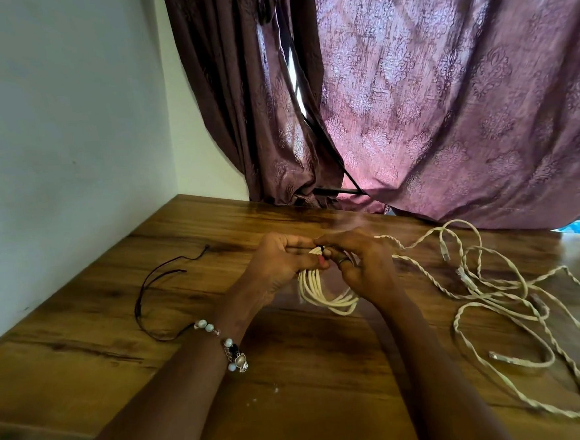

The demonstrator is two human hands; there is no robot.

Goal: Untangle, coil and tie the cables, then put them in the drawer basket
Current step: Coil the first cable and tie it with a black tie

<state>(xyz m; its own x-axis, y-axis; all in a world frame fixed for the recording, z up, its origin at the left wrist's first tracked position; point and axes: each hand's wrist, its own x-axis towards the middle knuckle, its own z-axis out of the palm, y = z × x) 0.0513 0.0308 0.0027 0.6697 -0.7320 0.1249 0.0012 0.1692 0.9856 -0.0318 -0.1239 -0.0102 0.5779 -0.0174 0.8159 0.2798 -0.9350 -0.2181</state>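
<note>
A cream cable wound into a small coil [324, 294] sits at the middle of the wooden table [292, 374]. My left hand [278, 265] grips the top of the coil from the left. Facing it, my right hand [360, 263] pinches a small dark tie at the same spot, fingertips nearly meeting those of the left. The upper half of the coil is hidden under both hands. To the right lies a loose tangle of cream cables [514, 310], partly twisted in pairs, with several plugs showing.
Thin black ties [143, 298] lie in a loop on the table to the left. A white wall borders the left side. Purple curtains [445, 106] hang over the table's far edge. No basket or drawer is in view.
</note>
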